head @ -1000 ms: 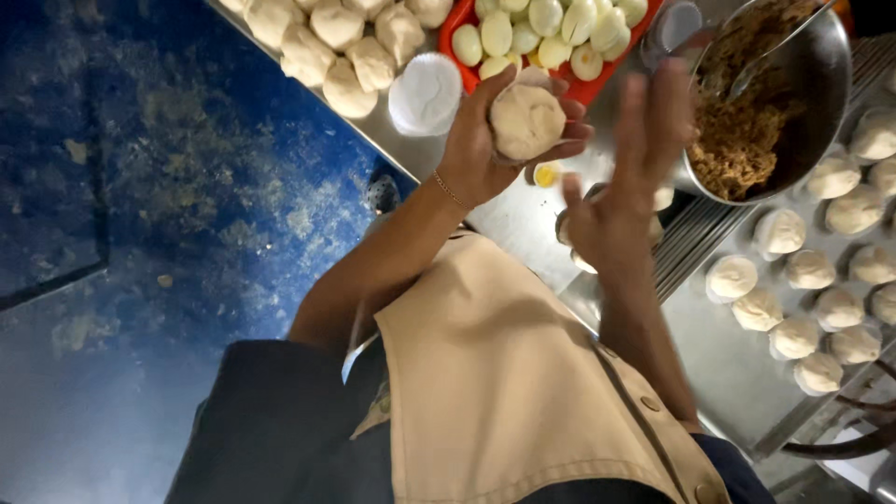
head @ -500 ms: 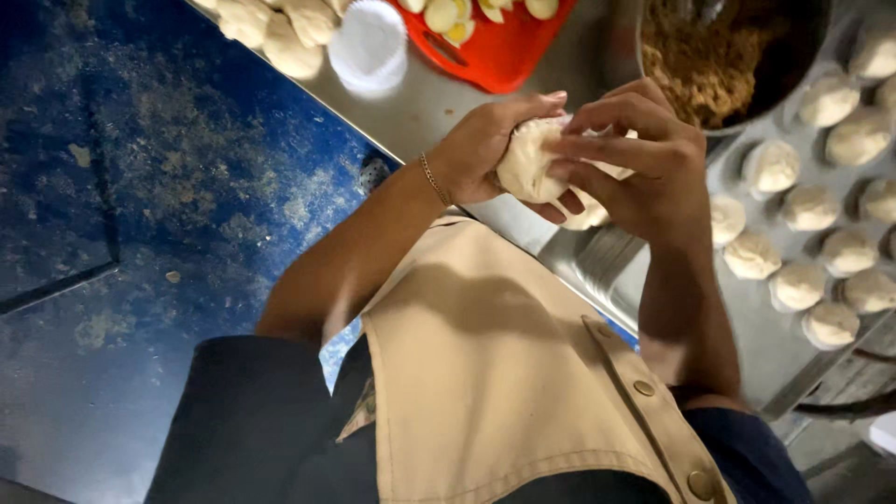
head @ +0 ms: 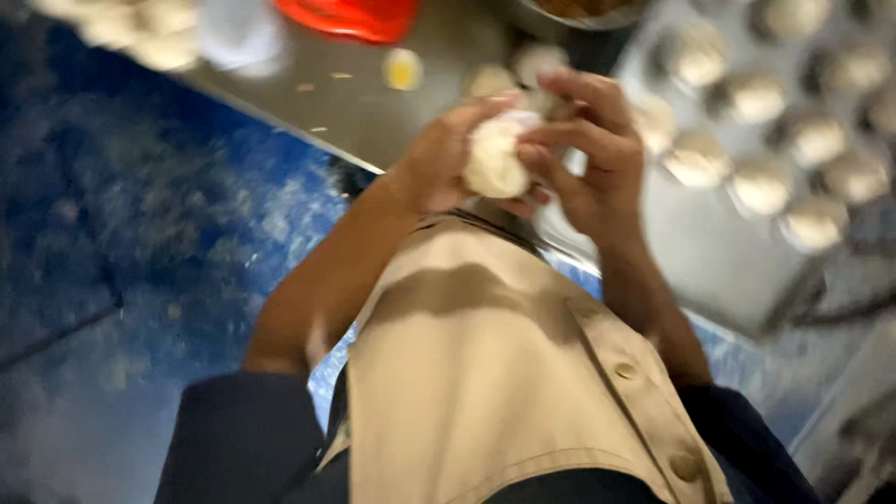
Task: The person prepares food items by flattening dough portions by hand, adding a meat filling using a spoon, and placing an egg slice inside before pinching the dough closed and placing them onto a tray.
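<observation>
A pale ball of dough (head: 495,157) sits between both my hands, held close above my beige apron. My left hand (head: 446,159) cups it from the left. My right hand (head: 588,154) closes over it from the right, fingers curled on its top and side. The picture is blurred, so the dough's surface detail is hard to make out. Both hands hover over the steel table (head: 355,103).
Shaped dough balls (head: 756,182) lie in rows on a metal tray (head: 709,252) at the right. A red tray (head: 359,17), a white lid (head: 238,37) and more dough pieces (head: 140,28) sit at the top. A metal bowl's rim (head: 579,11) shows at the top. Blue speckled floor lies left.
My left hand held a flat dough disc up alone, then my right hand joined it. Both hands now wrap the dough lower and closer to my apron; the view has tilted down.
</observation>
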